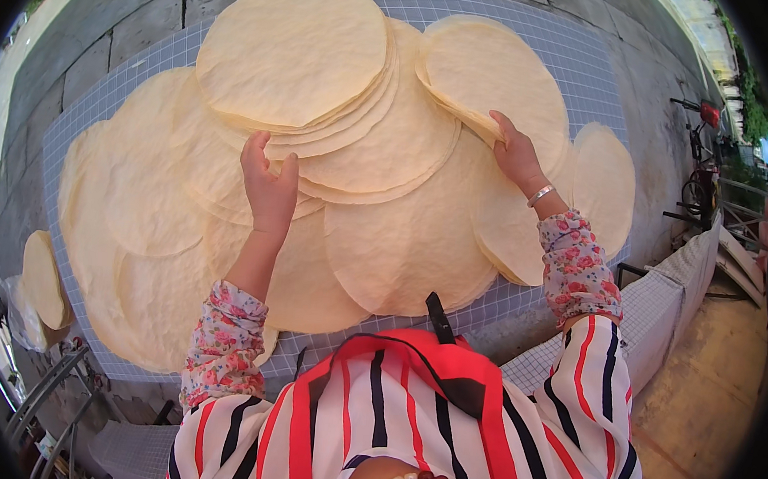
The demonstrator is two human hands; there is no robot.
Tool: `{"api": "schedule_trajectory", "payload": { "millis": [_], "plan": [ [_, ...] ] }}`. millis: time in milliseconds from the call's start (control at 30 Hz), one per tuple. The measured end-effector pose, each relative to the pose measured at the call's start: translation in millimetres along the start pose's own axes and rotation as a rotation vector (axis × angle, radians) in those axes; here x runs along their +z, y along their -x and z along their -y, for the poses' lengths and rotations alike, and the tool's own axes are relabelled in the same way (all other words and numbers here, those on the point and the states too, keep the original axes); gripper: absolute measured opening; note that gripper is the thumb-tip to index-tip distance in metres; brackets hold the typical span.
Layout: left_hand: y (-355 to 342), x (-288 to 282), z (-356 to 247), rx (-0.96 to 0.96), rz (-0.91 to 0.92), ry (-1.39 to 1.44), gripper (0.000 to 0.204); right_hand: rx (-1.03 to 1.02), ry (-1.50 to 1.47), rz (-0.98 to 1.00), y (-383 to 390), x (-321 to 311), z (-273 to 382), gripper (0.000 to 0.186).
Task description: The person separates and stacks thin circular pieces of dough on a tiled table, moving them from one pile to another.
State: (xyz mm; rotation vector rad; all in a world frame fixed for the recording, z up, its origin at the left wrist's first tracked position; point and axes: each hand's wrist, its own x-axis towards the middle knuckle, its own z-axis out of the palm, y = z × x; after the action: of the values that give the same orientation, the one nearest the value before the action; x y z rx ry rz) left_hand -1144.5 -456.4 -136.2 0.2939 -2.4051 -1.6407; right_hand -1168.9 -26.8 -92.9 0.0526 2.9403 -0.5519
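Large, round, thin, pale-cream flatbreads lie overlapping across the table in front of me. At the far middle, a neat stack of flatbreads (pixel 295 51) has several edges fanned toward me. My left hand (pixel 269 185) is at the near edge of this stack, thumb and fingers apart; whether the fingertips touch it I cannot tell. To the right, my right hand (pixel 519 155) pinches the near-left edge of another flatbread (pixel 502 74), which is curled up there. Between my hands, more flatbreads (pixel 411 232) lie spread flat.
A grey-and-white checked cloth (pixel 593 54) covers the table under the flatbreads. Off the left edge, a smaller pile of flatbreads (pixel 45 278) sits by a clear plastic bag (pixel 23 312). Metal frames (pixel 52 403) stand at lower left. A checked-cloth-covered surface (pixel 655 312) and a bicycle (pixel 698 186) are at right.
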Motion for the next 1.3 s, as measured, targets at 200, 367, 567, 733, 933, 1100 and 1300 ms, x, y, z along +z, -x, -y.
{"api": "schedule_trajectory", "payload": {
  "millis": [200, 367, 567, 733, 933, 1100, 1300],
  "plan": [
    [-18.8, -15.2, 19.2, -0.811, -0.23, 0.753, 0.04, 0.082, -0.167, -0.086, -92.0, -172.5, -14.5, 0.044],
    [-28.7, -14.8, 13.5, -0.883, -0.224, 0.874, 0.031, -0.344, 0.37, -0.416, -125.6, -272.1, 78.4, 0.04],
    [-49.0, -30.3, 38.4, -0.816, -0.199, 0.839, 0.038, -0.898, 0.12, -0.633, -67.9, -101.3, 244.4, 0.038],
    [-55.7, -34.0, 8.0, -0.645, -0.005, 1.071, 0.072, -0.871, 0.058, -0.138, -37.7, 85.9, 232.3, 0.038],
    [-43.1, -37.8, 35.4, -0.584, 0.034, 1.178, 0.06, -0.834, -0.059, -0.211, -9.0, 115.4, 208.3, 0.047],
    [-59.9, -32.7, 52.6, -0.753, -0.06, 1.001, 0.052, 0.071, -0.467, -0.28, -48.1, 71.2, 136.5, 0.059],
    [-72.8, -35.4, 12.7, -0.645, -0.036, 0.951, 0.05, 0.306, -1.213, 0.172, -97.5, 37.8, 120.9, 0.056]
  ]
}}
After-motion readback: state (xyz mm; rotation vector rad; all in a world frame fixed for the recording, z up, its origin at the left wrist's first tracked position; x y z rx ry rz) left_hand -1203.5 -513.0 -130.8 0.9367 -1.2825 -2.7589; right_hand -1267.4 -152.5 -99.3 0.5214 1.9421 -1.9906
